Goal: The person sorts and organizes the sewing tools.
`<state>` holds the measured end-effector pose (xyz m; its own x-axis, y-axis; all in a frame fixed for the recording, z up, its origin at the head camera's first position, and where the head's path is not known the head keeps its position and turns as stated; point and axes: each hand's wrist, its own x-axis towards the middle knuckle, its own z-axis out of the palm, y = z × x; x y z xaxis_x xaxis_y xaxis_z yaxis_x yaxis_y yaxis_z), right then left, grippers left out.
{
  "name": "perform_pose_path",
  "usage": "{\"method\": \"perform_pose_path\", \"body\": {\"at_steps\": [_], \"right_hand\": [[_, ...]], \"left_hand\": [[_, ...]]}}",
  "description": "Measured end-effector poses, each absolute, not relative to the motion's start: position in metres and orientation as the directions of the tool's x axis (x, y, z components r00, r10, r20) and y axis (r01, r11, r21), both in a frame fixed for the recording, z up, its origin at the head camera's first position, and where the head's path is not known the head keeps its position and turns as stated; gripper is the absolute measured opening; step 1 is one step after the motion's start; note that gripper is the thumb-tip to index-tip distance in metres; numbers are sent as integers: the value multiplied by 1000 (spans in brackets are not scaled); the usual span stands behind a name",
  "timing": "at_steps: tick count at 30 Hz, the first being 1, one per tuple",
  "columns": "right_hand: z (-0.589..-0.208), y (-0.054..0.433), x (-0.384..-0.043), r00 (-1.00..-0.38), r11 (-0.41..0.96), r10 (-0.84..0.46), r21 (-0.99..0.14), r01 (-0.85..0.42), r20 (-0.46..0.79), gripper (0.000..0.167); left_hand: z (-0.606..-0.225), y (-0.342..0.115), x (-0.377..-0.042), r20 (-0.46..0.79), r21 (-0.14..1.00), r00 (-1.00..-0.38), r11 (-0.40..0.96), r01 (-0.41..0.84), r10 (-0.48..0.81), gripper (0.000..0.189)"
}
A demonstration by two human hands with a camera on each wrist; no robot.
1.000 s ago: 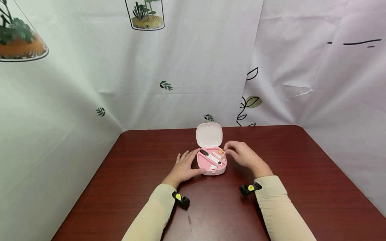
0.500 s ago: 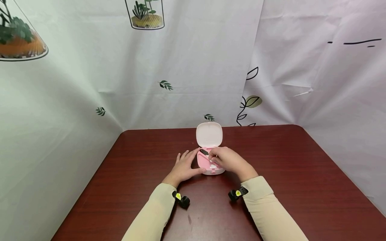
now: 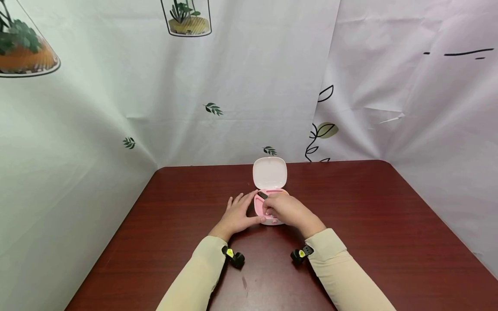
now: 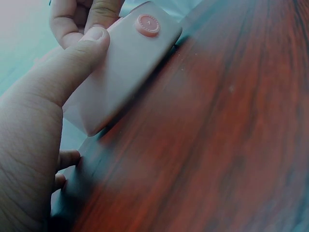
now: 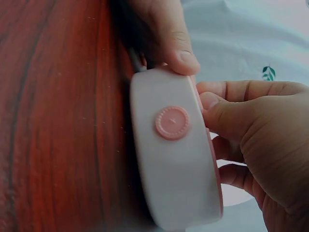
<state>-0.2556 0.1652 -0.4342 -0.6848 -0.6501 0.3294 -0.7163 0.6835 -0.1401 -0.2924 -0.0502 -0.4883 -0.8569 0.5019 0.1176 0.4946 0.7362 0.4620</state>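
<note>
A small pink and white case [image 3: 258,210] stands with its white lid [image 3: 269,172] raised. My left hand [image 3: 235,219] holds the case's left side, thumb at the front corner and index finger at the back corner. In the left wrist view, the left thumb [image 4: 84,55] lies along the rim near a round pink button [image 4: 147,25]. My right hand [image 3: 289,209] reaches over the case with curled fingers down inside it. In the right wrist view its thumb and index fingertip meet at the rim; I cannot tell what they pinch. A slim item's dark end [image 3: 263,195] shows beside the fingers; the rest is hidden.
The case sits near the far edge of a dark red-brown wooden table [image 3: 186,203]. White cloth printed with plants [image 3: 233,86] hangs behind and at both sides. A small black camera [image 3: 236,260] is strapped at each wrist.
My right hand has moved left from beside the case to over its inside, and a little further left and nearer since half a second ago. The left hand has stayed in place.
</note>
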Motion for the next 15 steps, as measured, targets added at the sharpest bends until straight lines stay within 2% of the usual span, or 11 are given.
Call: {"method": "perform_pose_path", "body": {"at_steps": [4,8,15], "right_hand": [[-438,163,-257,-660,680,-662,-85,-728,355,16],[-438,163,-257,-642,666,-670,-81,-741,373,15],[-435,169,-256,-658,677,-649,-104,-728,383,18]], "left_hand": [[-488,-50,-292,125,461,-855,734,500,504,97],[-488,-50,-291,132,457,-853,732,505,506,98],[-487,-50,-291,142,465,-848,722,513,511,97]]}}
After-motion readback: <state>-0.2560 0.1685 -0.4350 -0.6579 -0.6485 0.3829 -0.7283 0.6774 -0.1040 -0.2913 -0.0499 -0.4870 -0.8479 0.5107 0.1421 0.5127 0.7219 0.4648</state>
